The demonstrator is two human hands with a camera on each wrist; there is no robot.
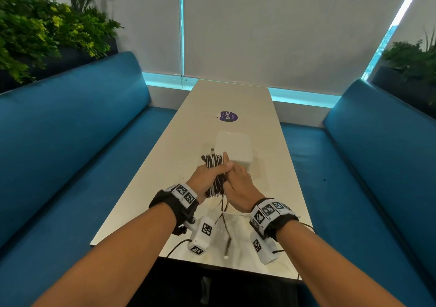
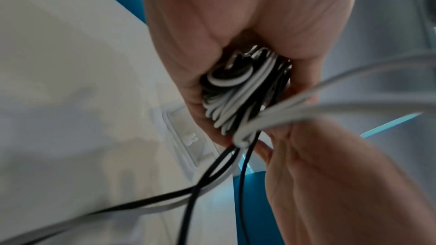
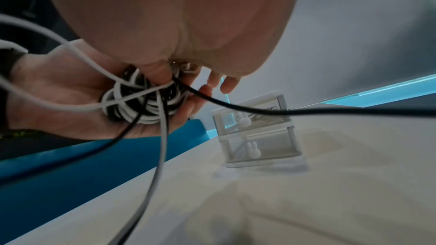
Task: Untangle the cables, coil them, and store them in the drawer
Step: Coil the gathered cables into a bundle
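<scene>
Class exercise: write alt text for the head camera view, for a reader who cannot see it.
Two hands, left hand and right hand, meet over a pale table, holding a bundle of black and white cables whose loose ends trail toward the near edge. A small white drawer box stands just beyond them; blue benches flank the table.

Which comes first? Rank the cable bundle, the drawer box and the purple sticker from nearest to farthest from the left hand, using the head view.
1. cable bundle: gripped in the left hand.
2. drawer box: just beyond, slightly right.
3. purple sticker: farther up the table.
</scene>
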